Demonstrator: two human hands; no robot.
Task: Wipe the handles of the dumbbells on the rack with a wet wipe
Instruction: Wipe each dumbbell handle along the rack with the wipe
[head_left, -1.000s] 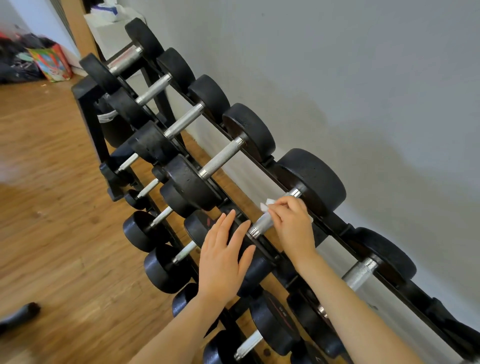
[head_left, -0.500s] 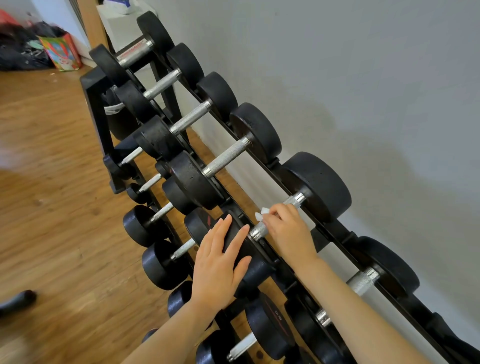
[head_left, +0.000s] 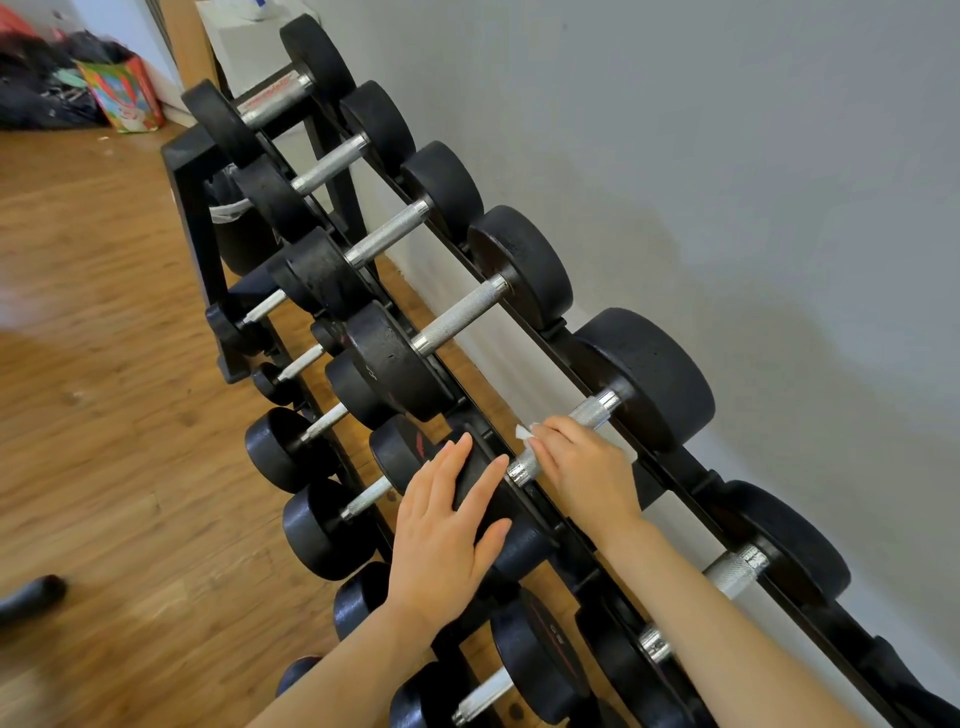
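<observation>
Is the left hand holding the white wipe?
No, the left hand lies flat on a black dumbbell head, while the right hand holds the wet wipe on the handle.

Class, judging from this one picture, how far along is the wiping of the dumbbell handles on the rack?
Done: nothing provable; no handle looks visibly wet or different. In hand: the right hand wraps a white wet wipe around the handle of a top-row dumbbell, while the left hand rests flat on that dumbbell's near head. Left: seemingly the other handles, such as the neighbouring one.
</observation>
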